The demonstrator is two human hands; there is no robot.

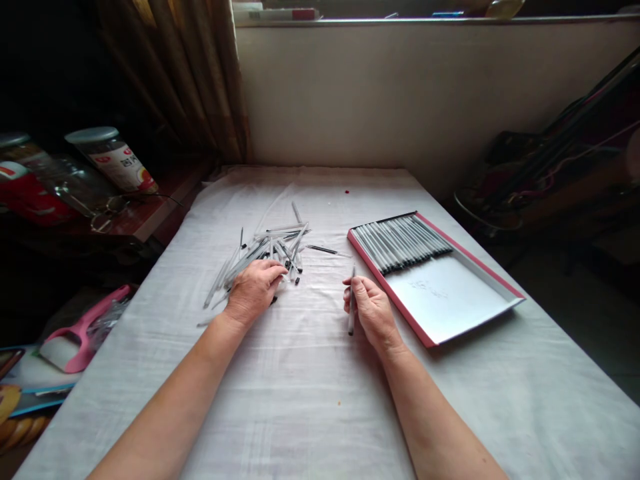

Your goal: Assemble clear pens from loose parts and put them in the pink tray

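Note:
My right hand [371,308] grips a pen [352,303] with a clear barrel, its tip pointing away from me. At the near edge of a loose pile of pen parts [250,252], my left hand [254,287] has its thumb and fingers drawn together. What they pinch, if anything, is too small to make out. The pile mixes clear barrels, thin black refills and small black caps. A dark refill [323,249] lies apart, between the pile and a shallow red-edged box lid [450,320]. In the lid's far half, several pens [400,241] lie side by side in a row.
A white cloth [300,400] covers the table. On a side table to the left stand a labelled jar [113,160] and glasses [105,217]. A pink-handled tool [83,340] lies at the left edge. Behind the table rises a wall [400,93] beside a brown curtain [200,73].

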